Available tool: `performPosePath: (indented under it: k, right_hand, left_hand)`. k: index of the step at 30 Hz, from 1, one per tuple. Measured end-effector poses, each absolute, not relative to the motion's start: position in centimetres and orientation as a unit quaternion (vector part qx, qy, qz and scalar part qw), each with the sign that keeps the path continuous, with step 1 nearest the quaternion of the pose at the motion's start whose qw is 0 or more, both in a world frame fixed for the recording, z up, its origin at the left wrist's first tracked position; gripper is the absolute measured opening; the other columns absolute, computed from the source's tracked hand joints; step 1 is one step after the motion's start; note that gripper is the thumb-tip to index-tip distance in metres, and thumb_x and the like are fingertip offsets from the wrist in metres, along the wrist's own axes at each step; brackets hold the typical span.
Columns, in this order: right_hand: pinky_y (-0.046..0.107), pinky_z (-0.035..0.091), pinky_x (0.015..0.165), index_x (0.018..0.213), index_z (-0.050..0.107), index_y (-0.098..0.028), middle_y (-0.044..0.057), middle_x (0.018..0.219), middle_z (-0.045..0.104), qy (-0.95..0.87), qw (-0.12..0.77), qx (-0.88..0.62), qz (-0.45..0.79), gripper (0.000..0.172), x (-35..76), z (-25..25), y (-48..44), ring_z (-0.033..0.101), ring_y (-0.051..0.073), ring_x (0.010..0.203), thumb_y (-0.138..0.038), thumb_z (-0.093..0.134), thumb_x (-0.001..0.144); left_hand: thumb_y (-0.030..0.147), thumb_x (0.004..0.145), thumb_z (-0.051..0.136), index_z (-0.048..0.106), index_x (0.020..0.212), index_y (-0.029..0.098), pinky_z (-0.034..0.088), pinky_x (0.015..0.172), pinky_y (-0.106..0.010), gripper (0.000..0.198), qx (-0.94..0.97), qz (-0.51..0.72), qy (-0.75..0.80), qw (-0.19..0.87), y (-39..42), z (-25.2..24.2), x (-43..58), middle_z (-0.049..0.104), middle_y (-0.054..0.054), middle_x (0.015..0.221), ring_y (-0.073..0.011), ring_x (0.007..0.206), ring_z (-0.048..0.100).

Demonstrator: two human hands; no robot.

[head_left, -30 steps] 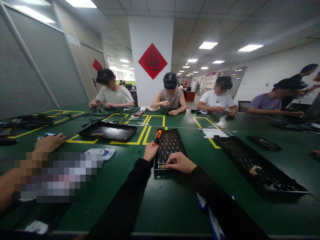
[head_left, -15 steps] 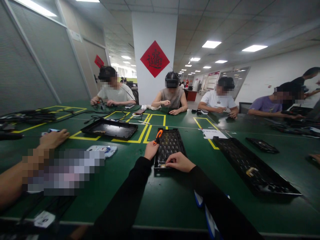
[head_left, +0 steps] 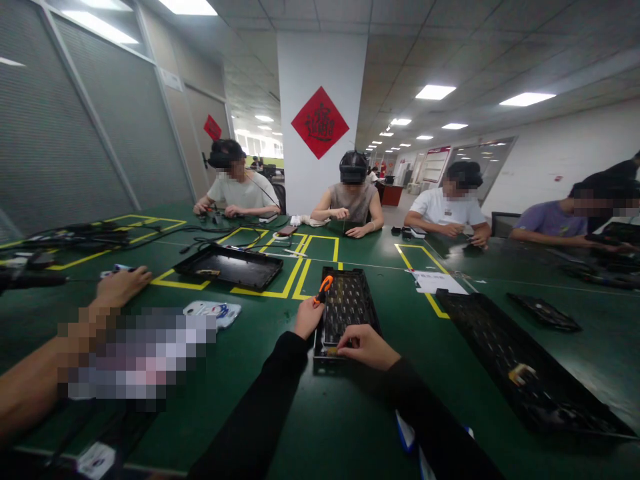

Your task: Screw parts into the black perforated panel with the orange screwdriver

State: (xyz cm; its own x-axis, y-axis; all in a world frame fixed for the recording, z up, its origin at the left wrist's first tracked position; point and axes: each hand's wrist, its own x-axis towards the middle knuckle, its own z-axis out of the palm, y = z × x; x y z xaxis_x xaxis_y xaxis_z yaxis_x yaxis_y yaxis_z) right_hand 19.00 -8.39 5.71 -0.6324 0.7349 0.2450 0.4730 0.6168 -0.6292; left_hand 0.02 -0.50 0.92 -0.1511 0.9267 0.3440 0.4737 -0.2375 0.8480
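A black perforated tray (head_left: pixel 345 308) lies lengthwise on the green table in front of me. My left hand (head_left: pixel 307 317) sits at the tray's left edge, closed round a small tool with an orange handle (head_left: pixel 323 288) that points up and away. My right hand (head_left: pixel 367 346) rests on the tray's near end with fingers curled and pinched over a small part that I cannot make out. Both my arms wear black sleeves.
A second black tray (head_left: pixel 229 265) lies inside yellow tape lines at left; a long black tray (head_left: pixel 520 363) lies at right. A neighbour's arm (head_left: pixel 117 288) reaches across at left beside a white packet (head_left: pixel 213 311). Several people sit along the far edge. White paper (head_left: pixel 439 282) lies mid-table.
The view has shifted slightly down and to the right. My hands keep their places on the tray; the left still grips the orange tool.
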Motion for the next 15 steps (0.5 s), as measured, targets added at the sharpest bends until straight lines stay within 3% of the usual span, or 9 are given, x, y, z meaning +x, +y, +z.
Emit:
performPosePath:
  k: [15]
  right_hand:
    - [0.022, 0.036, 0.060, 0.079, 0.069, -0.018, 0.001, 0.073, 0.064, -0.871, 0.223, -0.365, 0.241, 0.018, 18.83, 6.48, -8.88, 0.052, 0.011, 0.064, -0.033, 0.058, 0.076]
  left_hand:
    - [0.020, 0.067, 0.042, 0.031, 0.051, 0.018, 0.020, 0.050, -0.022, 0.019, 0.610, 0.484, 0.585, 0.227, -0.62, 0.81, 0.12, 0.033, 0.005, 0.050, -0.0083, 0.050, 0.032]
